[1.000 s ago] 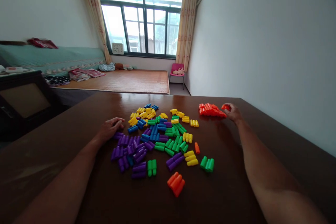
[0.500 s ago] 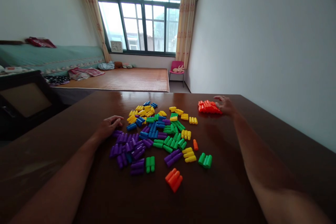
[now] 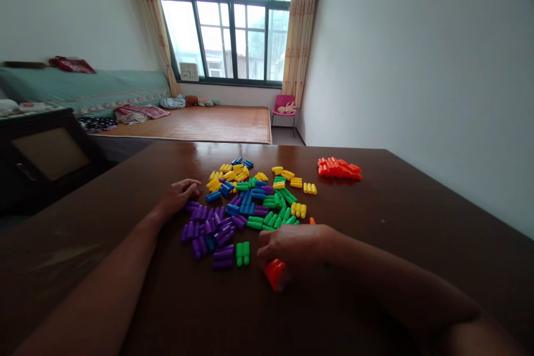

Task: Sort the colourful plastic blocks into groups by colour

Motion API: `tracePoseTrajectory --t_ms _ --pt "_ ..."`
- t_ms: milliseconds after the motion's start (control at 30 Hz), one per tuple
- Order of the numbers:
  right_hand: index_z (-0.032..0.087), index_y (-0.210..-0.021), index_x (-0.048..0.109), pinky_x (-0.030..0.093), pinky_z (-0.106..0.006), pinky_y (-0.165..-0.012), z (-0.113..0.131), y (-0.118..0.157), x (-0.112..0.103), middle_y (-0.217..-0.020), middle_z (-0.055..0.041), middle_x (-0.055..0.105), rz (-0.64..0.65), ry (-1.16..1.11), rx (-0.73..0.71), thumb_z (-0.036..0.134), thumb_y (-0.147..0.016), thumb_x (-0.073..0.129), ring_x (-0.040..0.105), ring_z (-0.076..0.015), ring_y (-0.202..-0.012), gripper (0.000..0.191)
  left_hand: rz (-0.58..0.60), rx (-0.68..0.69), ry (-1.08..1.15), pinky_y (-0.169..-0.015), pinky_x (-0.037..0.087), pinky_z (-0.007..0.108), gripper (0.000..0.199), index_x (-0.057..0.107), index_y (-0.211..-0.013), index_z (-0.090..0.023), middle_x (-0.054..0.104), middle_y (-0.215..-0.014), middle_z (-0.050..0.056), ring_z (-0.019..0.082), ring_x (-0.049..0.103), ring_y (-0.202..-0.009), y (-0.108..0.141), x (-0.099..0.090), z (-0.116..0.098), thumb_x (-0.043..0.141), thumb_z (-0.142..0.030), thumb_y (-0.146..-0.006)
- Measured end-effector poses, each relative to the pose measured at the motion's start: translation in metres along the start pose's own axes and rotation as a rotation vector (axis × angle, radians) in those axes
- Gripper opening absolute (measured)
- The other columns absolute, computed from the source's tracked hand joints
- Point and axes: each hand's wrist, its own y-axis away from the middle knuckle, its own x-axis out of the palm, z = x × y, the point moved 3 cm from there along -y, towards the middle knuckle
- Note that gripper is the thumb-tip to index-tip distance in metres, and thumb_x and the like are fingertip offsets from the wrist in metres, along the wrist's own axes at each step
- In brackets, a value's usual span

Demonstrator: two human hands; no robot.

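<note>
My right hand [image 3: 287, 245] reaches across the front of the pile, with its fingers closed round an orange plastic block [image 3: 275, 274] made of joined rounded tubes. The hand covers some of the pieces behind it. My left hand [image 3: 180, 196] rests on the table at the pile's left side, holding nothing, its fingers loosely bent and a little apart. Purple blocks [image 3: 208, 214] lie nearest to it. Green blocks [image 3: 271, 219], blue blocks [image 3: 246, 200] and yellow blocks [image 3: 233, 172] spread through the middle and back. A green block [image 3: 242, 253] lies left of my right hand.
A heap of orange blocks [image 3: 339, 168] sits at the back right of the brown table [image 3: 400, 222]. Single yellow blocks [image 3: 310, 188] lie along the pile's right side. Beyond the table are a bed [image 3: 208, 122], a pink chair [image 3: 285, 105] and a dark cabinet [image 3: 50, 144].
My right hand has left the orange heap at the back right and come forward and left to the orange block in front. My left hand stays in place beside the purple blocks.
</note>
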Motion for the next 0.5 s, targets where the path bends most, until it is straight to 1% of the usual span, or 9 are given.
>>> tracePoseTrajectory --t_ms 67,133,200,300,333,400,467,500 --pt "0.023 -0.107 0.065 0.041 -0.022 -0.062 -0.004 0.002 -0.004 -0.109 -0.0051 0.059 -0.034 -0.035 -0.072 0.031 -0.072 0.074 0.059 -0.0136 -0.077 0.037 0.007 0.002 -0.006 -0.070 0.049 0.029 0.052 0.068 -0.100 -0.020 0.072 -0.077 0.002 0.021 0.066 -0.076 0.000 0.000 0.000 0.043 -0.059 -0.077" --pt "0.022 -0.107 0.064 0.044 -0.022 -0.066 -0.015 0.007 -0.014 -0.106 -0.0042 0.061 -0.091 -0.124 -0.109 0.029 -0.071 0.075 0.060 -0.0132 -0.080 0.038 0.012 0.005 -0.001 -0.071 0.049 0.029 0.053 0.067 -0.101 -0.019 0.072 -0.077 0.002 0.021 0.066 -0.076 0.000 0.000 0.000 0.043 -0.059 -0.078" --pt "0.022 -0.108 0.062 0.046 -0.021 -0.065 -0.036 0.016 -0.027 -0.100 -0.0024 0.063 -0.185 -0.284 -0.048 0.030 -0.073 0.075 0.060 -0.0118 -0.077 0.039 0.008 0.005 0.006 -0.071 0.049 0.029 0.053 0.068 -0.101 -0.019 0.072 -0.076 0.002 0.022 0.066 -0.076 -0.001 -0.001 0.000 0.044 -0.060 -0.077" --pt "0.023 -0.115 0.055 0.051 -0.022 -0.062 -0.086 0.035 -0.039 -0.102 -0.0024 0.063 -0.362 -0.679 0.074 0.036 -0.076 0.071 0.063 -0.0112 -0.073 0.043 0.002 -0.008 0.006 -0.071 0.049 0.029 0.052 0.068 -0.099 -0.020 0.072 -0.076 0.002 0.022 0.066 -0.076 -0.002 -0.001 0.002 0.046 -0.060 -0.075" --pt "0.023 -0.117 0.053 0.053 -0.024 -0.064 -0.104 0.043 -0.040 -0.105 -0.0031 0.063 -0.446 -0.831 0.088 0.036 -0.077 0.070 0.065 -0.0122 -0.074 0.045 0.004 -0.012 0.005 -0.072 0.049 0.030 0.051 0.068 -0.099 -0.021 0.073 -0.076 0.002 0.022 0.066 -0.076 -0.003 -0.001 0.003 0.046 -0.060 -0.074" --pt "0.026 -0.119 0.050 0.055 -0.027 -0.069 -0.140 0.061 -0.041 -0.109 -0.0031 0.062 -0.689 -1.087 0.099 0.035 -0.077 0.069 0.066 -0.0136 -0.081 0.047 0.009 -0.014 0.008 -0.072 0.049 0.030 0.051 0.069 -0.099 -0.021 0.073 -0.077 0.002 0.022 0.066 -0.077 -0.004 -0.001 0.006 0.047 -0.060 -0.074" --pt "0.028 -0.115 0.050 0.055 -0.026 -0.076 -0.171 0.079 -0.039 -0.111 -0.0010 0.062 -0.961 -1.236 0.131 0.030 -0.075 0.068 0.066 -0.0123 -0.086 0.044 0.008 -0.012 0.010 -0.072 0.050 0.029 0.051 0.069 -0.099 -0.021 0.073 -0.076 0.001 0.022 0.066 -0.076 -0.005 0.000 0.008 0.046 -0.060 -0.074" --pt "0.028 -0.112 0.052 0.054 -0.026 -0.078 -0.183 0.087 -0.036 -0.111 -0.0003 0.063 -1.062 -1.276 0.161 0.027 -0.074 0.067 0.066 -0.0114 -0.087 0.041 0.007 -0.009 0.009 -0.071 0.050 0.029 0.051 0.069 -0.099 -0.021 0.072 -0.075 0.001 0.022 0.066 -0.075 -0.005 0.000 0.008 0.046 -0.059 -0.074"
